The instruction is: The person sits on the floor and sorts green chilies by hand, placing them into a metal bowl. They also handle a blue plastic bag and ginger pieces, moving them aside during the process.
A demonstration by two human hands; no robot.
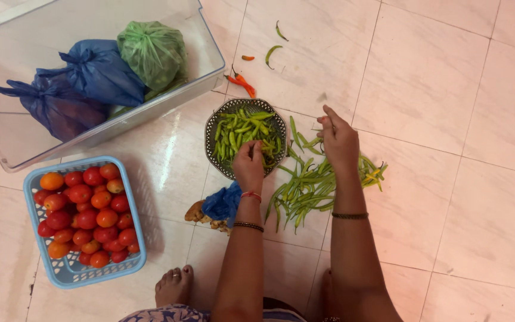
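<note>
Left hand over round metal bowl, fingers curled on a green chilli; right hand pinching a stem above loose chilli pile; tomato basket well apart.

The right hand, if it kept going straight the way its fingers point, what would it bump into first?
The right hand points away from the person, across the bare floor tiles. The way looks free up to the picture's edge. The loose chillies lie off to its left, probably outside that line.
</note>
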